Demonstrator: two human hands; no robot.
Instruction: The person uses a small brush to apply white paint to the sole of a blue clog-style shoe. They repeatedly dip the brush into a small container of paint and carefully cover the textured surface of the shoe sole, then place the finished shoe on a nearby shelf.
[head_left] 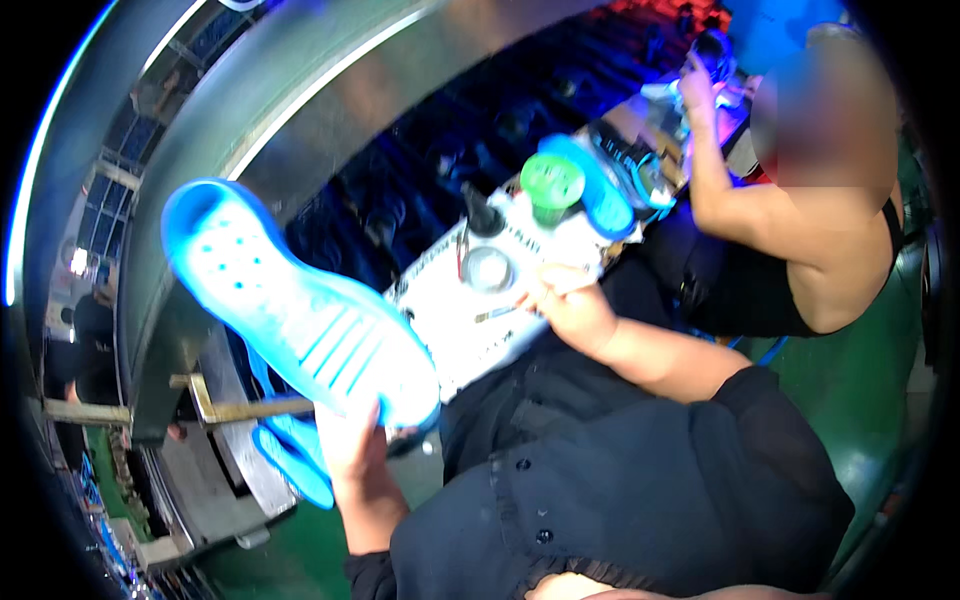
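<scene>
Holding sole (pixel 315 310) near lettered sheet (pixel 440 325)

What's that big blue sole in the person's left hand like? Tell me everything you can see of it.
The blue sole is shoe-shaped, looks like rubber or plastic, and is washed pale by glare. The far end has a raised rim and a cluster of small round holes or dimples; slanting bars cross the nearer end. It is held up at a slant by the left side of the white-covered table, its nearer end gripped by the left hand. Nothing else visibly touches it.
</scene>
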